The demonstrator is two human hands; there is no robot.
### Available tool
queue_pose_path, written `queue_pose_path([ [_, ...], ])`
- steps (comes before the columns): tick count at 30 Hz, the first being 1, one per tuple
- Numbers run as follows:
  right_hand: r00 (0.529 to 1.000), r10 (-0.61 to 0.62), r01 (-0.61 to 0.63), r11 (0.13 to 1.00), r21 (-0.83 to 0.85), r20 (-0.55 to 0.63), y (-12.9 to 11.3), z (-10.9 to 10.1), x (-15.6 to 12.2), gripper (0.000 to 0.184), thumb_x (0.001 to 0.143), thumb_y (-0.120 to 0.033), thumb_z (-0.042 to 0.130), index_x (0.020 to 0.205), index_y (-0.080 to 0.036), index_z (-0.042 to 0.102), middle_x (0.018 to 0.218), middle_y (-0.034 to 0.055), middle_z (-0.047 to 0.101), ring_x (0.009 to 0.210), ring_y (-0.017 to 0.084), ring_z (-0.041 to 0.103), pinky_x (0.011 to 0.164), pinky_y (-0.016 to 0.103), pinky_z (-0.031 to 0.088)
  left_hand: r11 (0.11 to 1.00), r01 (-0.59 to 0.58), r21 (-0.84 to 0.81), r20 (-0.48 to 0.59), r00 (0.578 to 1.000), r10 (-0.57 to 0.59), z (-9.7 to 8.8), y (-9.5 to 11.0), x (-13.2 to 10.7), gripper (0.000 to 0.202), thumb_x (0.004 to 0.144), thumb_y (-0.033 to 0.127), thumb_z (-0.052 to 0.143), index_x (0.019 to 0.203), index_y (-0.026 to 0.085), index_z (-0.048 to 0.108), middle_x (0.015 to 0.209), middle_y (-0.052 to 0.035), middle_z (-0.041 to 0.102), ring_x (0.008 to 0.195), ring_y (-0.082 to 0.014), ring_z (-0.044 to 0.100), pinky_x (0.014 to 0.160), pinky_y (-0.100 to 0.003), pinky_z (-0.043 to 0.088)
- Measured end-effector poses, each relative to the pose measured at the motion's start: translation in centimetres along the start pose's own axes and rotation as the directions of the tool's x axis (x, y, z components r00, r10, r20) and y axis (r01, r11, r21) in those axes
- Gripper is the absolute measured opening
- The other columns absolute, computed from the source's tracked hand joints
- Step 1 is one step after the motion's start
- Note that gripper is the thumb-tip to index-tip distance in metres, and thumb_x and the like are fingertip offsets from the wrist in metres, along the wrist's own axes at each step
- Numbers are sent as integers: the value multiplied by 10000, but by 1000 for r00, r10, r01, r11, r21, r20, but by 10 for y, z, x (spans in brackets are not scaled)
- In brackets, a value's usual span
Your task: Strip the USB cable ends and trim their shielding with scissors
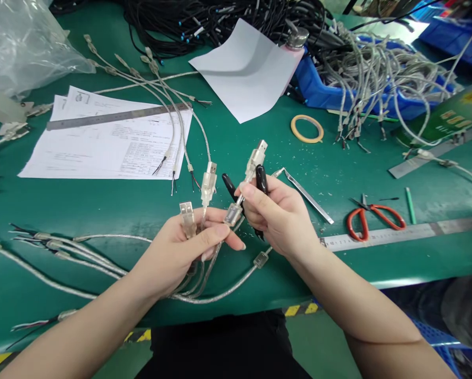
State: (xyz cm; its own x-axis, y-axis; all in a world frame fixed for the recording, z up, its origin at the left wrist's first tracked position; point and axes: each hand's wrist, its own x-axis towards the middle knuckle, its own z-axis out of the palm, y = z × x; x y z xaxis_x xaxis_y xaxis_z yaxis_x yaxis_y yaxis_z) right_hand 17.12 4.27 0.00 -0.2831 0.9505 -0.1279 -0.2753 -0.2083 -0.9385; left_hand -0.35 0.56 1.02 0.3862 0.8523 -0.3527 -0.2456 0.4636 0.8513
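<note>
My left hand (188, 237) is closed around a bunch of clear-jacketed USB cables (210, 273). Two USB plugs, one upright (209, 184) and one nearer (187, 218), stick up from its fingers. My right hand (277, 216) pinches another cable just below its USB plug (256, 158). That cable's ferrite bead (233, 215) touches my left fingertips. Also in my right hand is a tool with black-coated handles (261, 179); its head is hidden. Stripped wire ends (34, 237) of the cables trail off to the left.
Right of my hands lie a slim metal tool (309, 196), orange-handled snips (364, 221), a steel ruler (381, 238) and a tape roll (307, 129). A blue bin (318, 92) heaped with cables stands behind. Printed sheets (101, 147) lie at left under another ruler (117, 117).
</note>
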Motion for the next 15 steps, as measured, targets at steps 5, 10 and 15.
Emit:
queue_pose_path([
  [5, 994, -97, 84, 980, -183, -60, 5, -1, 0, 314, 876, -443, 681, 773, -188, 529, 576, -76, 345, 475, 49, 275, 430, 212, 234, 1000, 4, -22, -31, 1000, -5, 1, -4, 0, 132, 843, 253, 729, 894, 181, 632, 759, -33, 788, 490, -43, 423, 509, -173, 354],
  [10, 994, -58, 79, 965, -251, 91, -2, -3, -5, 340, 974, -490, 502, 1049, -172, 599, 594, -69, 365, 498, 74, 331, 462, 224, 296, 999, -40, -23, -85, 996, 37, 1, -6, 2, 118, 866, 240, 697, 864, 163, 607, 736, -43, 786, 474, -33, 418, 501, -160, 347],
  [15, 925, 10, 164, 891, -423, 379, -9, -1, -14, 340, 1034, -331, 396, 1307, -130, 412, 737, -18, 569, 682, 100, 547, 653, 230, 448, 996, -66, -53, -116, 991, 60, 0, -5, 4, 134, 840, 213, 719, 771, 152, 622, 657, -3, 742, 456, -24, 413, 457, -157, 292],
])
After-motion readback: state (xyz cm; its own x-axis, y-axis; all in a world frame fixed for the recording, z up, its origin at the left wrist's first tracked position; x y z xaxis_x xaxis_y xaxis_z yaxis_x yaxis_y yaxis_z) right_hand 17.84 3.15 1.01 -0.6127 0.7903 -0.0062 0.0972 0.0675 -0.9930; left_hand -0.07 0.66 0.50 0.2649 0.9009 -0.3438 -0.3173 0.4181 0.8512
